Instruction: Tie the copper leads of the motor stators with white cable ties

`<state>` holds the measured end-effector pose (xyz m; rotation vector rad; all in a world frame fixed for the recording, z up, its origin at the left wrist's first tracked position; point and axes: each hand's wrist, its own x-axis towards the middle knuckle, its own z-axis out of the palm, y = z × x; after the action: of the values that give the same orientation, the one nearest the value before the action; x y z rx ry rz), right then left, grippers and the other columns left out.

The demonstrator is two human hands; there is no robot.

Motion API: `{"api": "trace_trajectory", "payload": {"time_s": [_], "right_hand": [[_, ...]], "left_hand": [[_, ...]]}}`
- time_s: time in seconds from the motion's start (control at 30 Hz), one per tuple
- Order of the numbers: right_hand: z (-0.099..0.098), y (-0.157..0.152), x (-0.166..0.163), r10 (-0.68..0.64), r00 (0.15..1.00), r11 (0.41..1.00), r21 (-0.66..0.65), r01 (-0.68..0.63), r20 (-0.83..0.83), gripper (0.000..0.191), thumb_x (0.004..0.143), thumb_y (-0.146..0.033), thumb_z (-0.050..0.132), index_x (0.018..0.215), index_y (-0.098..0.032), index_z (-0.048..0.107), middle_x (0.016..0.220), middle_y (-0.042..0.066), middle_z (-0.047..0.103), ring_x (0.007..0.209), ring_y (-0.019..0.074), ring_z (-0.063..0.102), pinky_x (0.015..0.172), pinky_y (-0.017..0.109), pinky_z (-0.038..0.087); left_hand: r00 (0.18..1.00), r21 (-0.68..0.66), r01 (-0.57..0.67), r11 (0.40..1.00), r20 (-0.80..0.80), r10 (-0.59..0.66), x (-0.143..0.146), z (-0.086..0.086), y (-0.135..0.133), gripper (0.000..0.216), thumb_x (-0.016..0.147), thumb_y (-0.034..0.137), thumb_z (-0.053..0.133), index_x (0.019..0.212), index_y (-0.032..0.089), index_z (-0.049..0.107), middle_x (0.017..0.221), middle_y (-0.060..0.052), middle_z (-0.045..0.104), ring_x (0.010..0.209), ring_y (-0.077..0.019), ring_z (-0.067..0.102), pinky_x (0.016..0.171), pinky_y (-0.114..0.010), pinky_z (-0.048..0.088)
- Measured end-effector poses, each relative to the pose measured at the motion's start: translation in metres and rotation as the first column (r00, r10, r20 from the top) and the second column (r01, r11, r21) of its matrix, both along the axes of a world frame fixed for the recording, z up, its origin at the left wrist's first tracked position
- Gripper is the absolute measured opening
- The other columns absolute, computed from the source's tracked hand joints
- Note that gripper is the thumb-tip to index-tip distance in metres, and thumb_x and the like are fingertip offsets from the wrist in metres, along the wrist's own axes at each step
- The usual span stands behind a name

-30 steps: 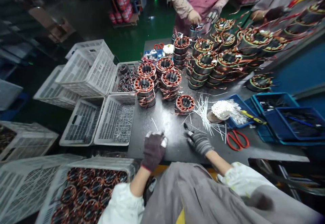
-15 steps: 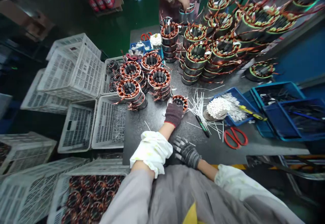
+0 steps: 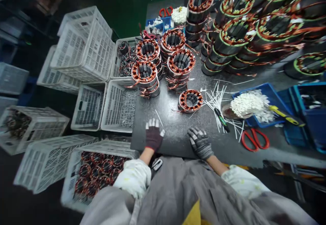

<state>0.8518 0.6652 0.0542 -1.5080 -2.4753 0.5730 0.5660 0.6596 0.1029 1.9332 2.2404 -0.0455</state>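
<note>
My left hand (image 3: 154,135), in a dark maroon glove with white fingertips, rests flat and open near the table's front edge, holding nothing. To its right my right hand (image 3: 200,142), in a grey striped glove, also lies palm down on the tabletop with fingers spread. A single motor stator (image 3: 191,100), wound with copper wire, sits upright beyond both hands and touches neither. Near the left fingertips lies one thin white stick (image 3: 159,117). Stacks of stators (image 3: 181,63) stand farther back.
Right of the single stator are scattered white sticks (image 3: 216,97), a green-and-black tool (image 3: 221,119), red-handled scissors (image 3: 255,139) and a blue tray (image 3: 273,96) of white pieces. Taller stator stacks (image 3: 224,51) crowd the back right. White plastic crates (image 3: 119,106) stand left of the table.
My left hand has left the single stator and come back to the table's front edge, its fingers now flat. My right hand stays flat on the table. The view has shifted.
</note>
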Motion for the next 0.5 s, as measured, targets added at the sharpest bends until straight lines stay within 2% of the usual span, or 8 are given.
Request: {"api": "trace_trajectory", "payload": {"time_s": [0.07,0.13,0.2,0.27,0.3,0.33,0.43,0.5], "right_hand": [[-0.007,-0.013,-0.005,-0.061,0.998,0.998,0.008,0.061,-0.03,0.042,0.1,-0.027,0.043,0.133,-0.022,0.069,0.142,0.013,0.067,0.139,0.032,0.054,0.121,0.056,0.035],[-0.013,-0.014,-0.001,-0.18,0.982,0.982,0.053,0.183,-0.056,0.043,0.1,-0.027,0.043,0.135,-0.021,0.067,0.14,0.015,0.067,0.136,0.0323,0.056,0.118,0.055,0.039],[-0.016,-0.007,0.012,-0.332,0.939,0.93,0.137,0.342,-0.09,0.044,0.099,-0.027,0.043,0.137,-0.019,0.065,0.136,0.017,0.068,0.129,0.0342,0.06,0.113,0.058,0.044],[-0.015,0.002,0.026,-0.418,0.899,0.871,0.224,0.437,-0.13,0.043,0.099,-0.026,0.044,0.134,-0.016,0.066,0.132,0.021,0.069,0.124,0.0366,0.062,0.109,0.061,0.046],[-0.013,0.006,0.031,-0.391,0.909,0.873,0.254,0.416,-0.144,0.042,0.098,-0.025,0.045,0.132,-0.015,0.068,0.131,0.023,0.069,0.123,0.0375,0.062,0.108,0.062,0.046],[-0.01,0.01,0.031,-0.324,0.933,0.894,0.272,0.356,-0.154,0.04,0.098,-0.023,0.046,0.13,-0.015,0.069,0.132,0.023,0.069,0.124,0.0371,0.062,0.109,0.062,0.045],[-0.001,0.02,0.003,0.073,0.985,0.971,0.236,-0.035,-0.154,0.038,0.095,-0.022,0.053,0.127,-0.02,0.073,0.135,0.016,0.071,0.13,0.032,0.06,0.115,0.057,0.043],[0.003,0.031,-0.037,0.307,0.943,0.949,0.112,-0.294,-0.131,0.038,0.094,-0.026,0.057,0.129,-0.023,0.073,0.136,0.013,0.071,0.132,0.0298,0.059,0.119,0.057,0.039]], "left_hand": [[0.984,-0.069,0.176,0.982,0.051,-0.173,0.043,-0.014,0.004,0.069,0.099,0.044,0.055,0.158,0.009,0.044,0.162,-0.024,0.045,0.154,-0.0368,0.038,0.128,-0.059,0.028],[0.908,-0.059,0.41,0.91,0.128,-0.4,0.096,-0.016,0.026,0.067,0.101,0.041,0.052,0.159,0.01,0.042,0.161,-0.023,0.046,0.153,-0.0346,0.041,0.126,-0.057,0.032],[0.79,0.044,0.591,0.805,0.171,-0.589,0.138,-0.004,0.055,0.06,0.102,0.032,0.049,0.158,0.013,0.045,0.161,-0.019,0.049,0.151,-0.0305,0.044,0.126,-0.053,0.034],[0.652,0.217,0.706,0.674,0.172,-0.738,0.153,0.018,0.081,0.053,0.103,0.029,0.046,0.155,0.018,0.05,0.16,-0.013,0.052,0.151,-0.0272,0.045,0.128,-0.051,0.031],[0.616,0.297,0.716,0.632,0.156,-0.772,0.152,0.03,0.091,0.052,0.103,0.029,0.046,0.154,0.021,0.051,0.159,-0.011,0.054,0.151,-0.0266,0.045,0.129,-0.052,0.029],[0.618,0.36,0.697,0.62,0.138,-0.774,0.145,0.043,0.1,0.052,0.103,0.03,0.047,0.154,0.023,0.052,0.157,-0.01,0.056,0.151,-0.0269,0.045,0.13,-0.054,0.027],[0.775,0.405,0.543,0.735,0.095,-0.625,0.116,0.071,0.126,0.054,0.102,0.034,0.051,0.154,0.021,0.051,0.151,-0.013,0.061,0.148,-0.029,0.048,0.131,-0.058,0.024],[0.823,0.32,0.52,0.792,0.06,-0.565,0.104,0.078,0.146,0.058,0.1,0.04,0.056,0.153,0.015,0.051,0.145,-0.016,0.065,0.142,-0.03,0.053,0.131,-0.058,0.024]]}}
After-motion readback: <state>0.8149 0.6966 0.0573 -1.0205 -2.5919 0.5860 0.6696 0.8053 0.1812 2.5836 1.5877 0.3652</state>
